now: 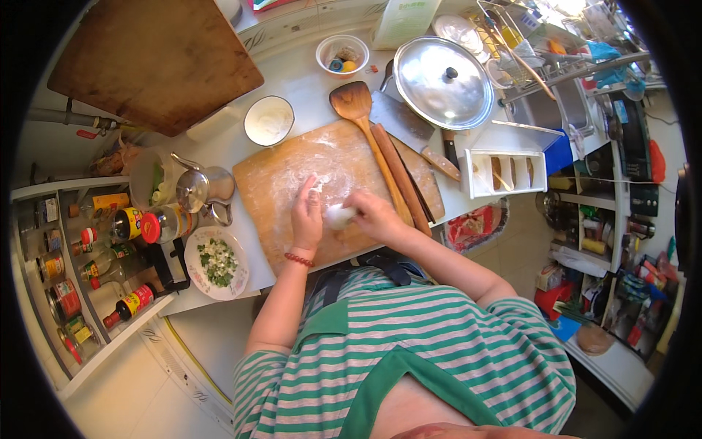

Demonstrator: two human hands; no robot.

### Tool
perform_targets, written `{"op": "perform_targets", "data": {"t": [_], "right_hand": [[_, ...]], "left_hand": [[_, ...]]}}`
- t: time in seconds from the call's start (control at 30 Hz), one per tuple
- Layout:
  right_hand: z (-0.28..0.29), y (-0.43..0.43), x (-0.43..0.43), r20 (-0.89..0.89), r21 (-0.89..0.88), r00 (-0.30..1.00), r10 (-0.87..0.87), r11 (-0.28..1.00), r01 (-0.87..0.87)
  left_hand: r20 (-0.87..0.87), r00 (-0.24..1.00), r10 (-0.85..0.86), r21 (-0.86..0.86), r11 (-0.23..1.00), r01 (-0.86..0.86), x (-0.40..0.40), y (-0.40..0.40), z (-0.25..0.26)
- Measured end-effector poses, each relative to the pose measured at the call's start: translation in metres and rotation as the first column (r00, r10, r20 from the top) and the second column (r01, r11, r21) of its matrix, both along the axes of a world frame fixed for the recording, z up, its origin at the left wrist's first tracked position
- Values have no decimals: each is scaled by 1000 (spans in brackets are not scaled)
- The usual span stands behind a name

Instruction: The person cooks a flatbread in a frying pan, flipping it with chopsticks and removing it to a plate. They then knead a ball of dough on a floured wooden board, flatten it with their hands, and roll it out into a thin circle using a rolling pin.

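Observation:
A wooden cutting board (285, 186) dusted with flour lies before me. Above its near part, my right hand (375, 215) grips a small white piece of dough (339, 217). Just left of the dough is my left hand (308, 215), its fingers extended over the floured wood; whether it touches the dough I cannot tell. Along the board's right side lie a wooden spatula (368, 131) and a wooden rolling pin (400, 175). Past the board's far edge stands a white bowl (269, 120) with pale residue inside. A plate (193, 269) of chopped green and white pieces is at the left.
A cleaver (400, 118) lies right of the spatula, beside a steel lid (439, 82). A white seasoning box (504, 186) stands at the counter's right edge. Left are a steel pot (193, 189), a red-lidded jar (164, 224) and a pull-out rack (118, 348) of bottles.

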State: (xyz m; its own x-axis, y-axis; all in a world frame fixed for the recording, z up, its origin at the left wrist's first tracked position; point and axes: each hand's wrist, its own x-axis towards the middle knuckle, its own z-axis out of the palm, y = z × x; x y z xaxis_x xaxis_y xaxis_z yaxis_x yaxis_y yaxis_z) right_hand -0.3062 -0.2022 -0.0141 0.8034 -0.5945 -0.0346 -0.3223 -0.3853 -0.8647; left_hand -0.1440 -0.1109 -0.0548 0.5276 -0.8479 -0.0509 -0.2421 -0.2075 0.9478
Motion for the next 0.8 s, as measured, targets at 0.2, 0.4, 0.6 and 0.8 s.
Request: {"op": "perform_targets", "data": {"t": [0.2, 0.4, 0.6, 0.8], "right_hand": [[-17, 11, 33, -86, -94, 996, 37, 995, -45], [-30, -32, 82, -211, 13, 977, 21, 1000, -19], [-21, 7, 38, -68, -40, 998, -6, 999, 3], [-27, -34, 81, -128, 155, 989, -72, 984, 91]], "left_hand": [[316, 945, -85, 60, 996, 70, -7, -4, -12], [275, 959, 74, 1, 997, -78, 25, -55, -12], [307, 951, 26, 50, 998, -44, -21, 11, 0], [501, 863, 62, 4, 997, -74, 19, -46, -7]]}}
